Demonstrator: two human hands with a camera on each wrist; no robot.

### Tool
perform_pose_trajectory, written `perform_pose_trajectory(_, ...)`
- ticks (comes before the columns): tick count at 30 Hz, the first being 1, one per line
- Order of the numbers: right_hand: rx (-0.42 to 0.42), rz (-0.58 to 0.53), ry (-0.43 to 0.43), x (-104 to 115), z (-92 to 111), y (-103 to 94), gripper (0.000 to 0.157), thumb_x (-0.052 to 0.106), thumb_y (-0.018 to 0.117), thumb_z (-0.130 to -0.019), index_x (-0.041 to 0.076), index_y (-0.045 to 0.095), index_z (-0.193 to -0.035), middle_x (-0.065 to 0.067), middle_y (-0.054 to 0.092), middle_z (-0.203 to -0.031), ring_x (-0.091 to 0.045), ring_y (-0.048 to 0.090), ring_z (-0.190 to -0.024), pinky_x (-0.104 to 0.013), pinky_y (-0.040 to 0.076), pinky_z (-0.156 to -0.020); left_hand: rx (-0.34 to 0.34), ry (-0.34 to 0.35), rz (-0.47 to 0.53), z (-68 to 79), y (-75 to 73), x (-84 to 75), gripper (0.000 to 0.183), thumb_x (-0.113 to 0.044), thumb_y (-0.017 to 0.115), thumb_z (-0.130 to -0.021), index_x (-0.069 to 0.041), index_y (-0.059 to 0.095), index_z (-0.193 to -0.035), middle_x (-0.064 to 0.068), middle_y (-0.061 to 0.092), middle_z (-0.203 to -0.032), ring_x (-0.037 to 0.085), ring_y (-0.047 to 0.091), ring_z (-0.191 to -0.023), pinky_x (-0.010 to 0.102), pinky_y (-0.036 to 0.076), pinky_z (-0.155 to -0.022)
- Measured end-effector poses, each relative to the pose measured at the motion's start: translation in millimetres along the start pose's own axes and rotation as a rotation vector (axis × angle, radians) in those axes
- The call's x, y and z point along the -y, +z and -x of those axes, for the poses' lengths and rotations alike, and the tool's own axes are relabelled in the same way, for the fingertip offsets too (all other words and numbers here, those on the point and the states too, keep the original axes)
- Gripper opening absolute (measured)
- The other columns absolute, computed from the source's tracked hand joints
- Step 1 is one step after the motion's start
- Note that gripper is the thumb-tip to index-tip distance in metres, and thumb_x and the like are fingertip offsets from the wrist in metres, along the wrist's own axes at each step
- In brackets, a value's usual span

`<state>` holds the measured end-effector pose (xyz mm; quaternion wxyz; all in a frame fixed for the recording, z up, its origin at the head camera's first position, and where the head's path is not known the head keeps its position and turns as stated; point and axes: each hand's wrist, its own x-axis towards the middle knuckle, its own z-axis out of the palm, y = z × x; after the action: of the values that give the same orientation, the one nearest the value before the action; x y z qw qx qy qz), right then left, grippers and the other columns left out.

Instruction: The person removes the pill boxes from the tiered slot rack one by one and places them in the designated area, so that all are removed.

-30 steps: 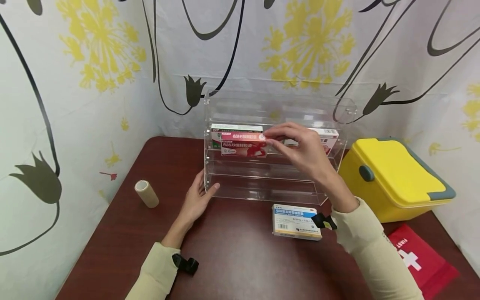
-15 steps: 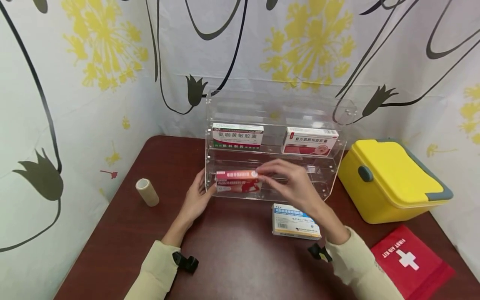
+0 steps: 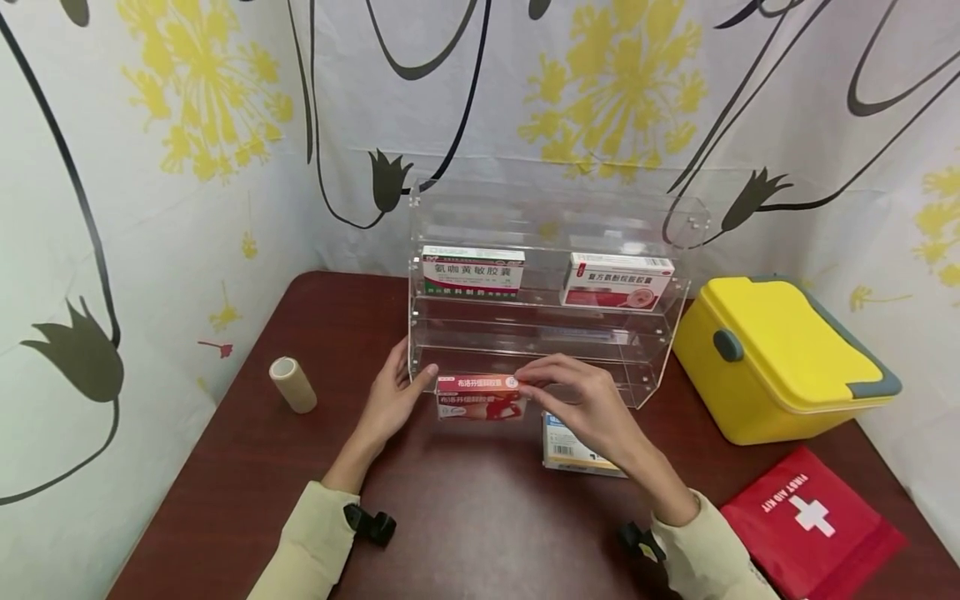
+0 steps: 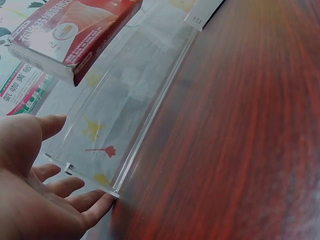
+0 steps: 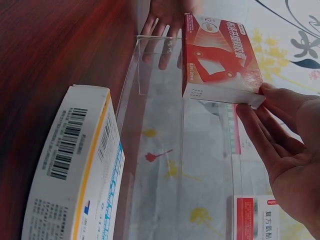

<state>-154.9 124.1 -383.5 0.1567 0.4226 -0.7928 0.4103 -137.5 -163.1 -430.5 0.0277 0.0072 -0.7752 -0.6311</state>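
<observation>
My right hand [image 3: 592,408] pinches the right end of a red and pink medicine box [image 3: 480,407] between thumb and fingertips. The box is in the air in front of the rack's lowest tier, its printed face toward me. At the left side of the clear acrylic display rack [image 3: 498,340], my left hand [image 3: 393,398] rests with relaxed fingers along the outer panel, its thumb at the front. Seen in the right wrist view, those left fingers show through the side panel. A white and blue medicine box [image 5: 75,165] lies on the table before the rack, partly hidden by my right hand in the head view.
On the rack's upper tier stand a green and white medicine box [image 3: 472,273] and a red and white one [image 3: 618,283]. To the right are a yellow lidded case [image 3: 787,350] and a red first aid pouch [image 3: 817,521]. A beige roll [image 3: 294,386] stands at left.
My right hand has brought the red medicine box down from the upper tier, past the lower one, to the rack's front. The left hand stays at the rack's side.
</observation>
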Motion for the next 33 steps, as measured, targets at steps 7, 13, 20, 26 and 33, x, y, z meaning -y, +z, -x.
perform_pose_trajectory(7,0.021,-0.041,0.03,-1.2,1.6,-0.7,0.023,0.008,0.077,-0.085,0.016,0.075,-0.107,0.008,0.069,-0.106,-0.009,0.065,-0.097,-0.025,0.054,-0.078,0.0,0.005,0.0,0.4,0.6,0.7,0.069,-0.024,0.064,-0.097,-0.01,0.027,-0.154,0.017,0.034,-0.153,0.03,0.034,-0.14,0.045,0.031,-0.112)
perform_pose_trajectory(13,0.106,-0.206,0.253,11.4,4.0,1.6,0.014,0.011,0.073,-0.089,0.015,0.076,-0.102,0.006,0.071,-0.097,-0.012,0.068,-0.084,-0.032,0.058,-0.072,-0.01,0.015,0.013,1.1,2.3,0.0,0.069,-0.021,0.065,-0.097,-0.009,0.028,-0.154,0.018,0.036,-0.152,0.033,0.035,-0.139,0.048,0.031,-0.111)
perform_pose_trajectory(20,0.142,-0.206,0.328,2.8,12.5,13.0,0.011,0.023,0.073,-0.09,0.019,0.078,-0.1,0.014,0.071,-0.094,-0.01,0.067,-0.084,-0.029,0.056,-0.075,-0.007,0.029,0.021,0.0,1.5,1.1,0.069,-0.022,0.065,-0.097,-0.008,0.028,-0.153,0.019,0.035,-0.152,0.032,0.035,-0.139,0.047,0.031,-0.112)
perform_pose_trajectory(26,0.159,-0.195,0.364,-3.4,15.7,20.9,0.012,0.024,0.073,-0.089,0.018,0.078,-0.099,0.013,0.071,-0.092,-0.012,0.066,-0.079,-0.028,0.054,-0.068,-0.009,0.012,0.012,0.2,0.5,2.1,0.069,-0.022,0.065,-0.097,-0.008,0.028,-0.154,0.018,0.036,-0.152,0.031,0.035,-0.139,0.047,0.031,-0.112)
perform_pose_trajectory(33,0.237,-0.178,0.449,-22.7,19.1,35.2,0.012,0.026,0.071,-0.092,0.018,0.078,-0.099,0.01,0.072,-0.088,-0.011,0.068,-0.076,-0.026,0.054,-0.065,-0.01,0.003,0.012,0.4,0.8,1.1,0.068,-0.024,0.065,-0.097,-0.011,0.029,-0.154,0.015,0.037,-0.152,0.029,0.036,-0.139,0.047,0.032,-0.111)
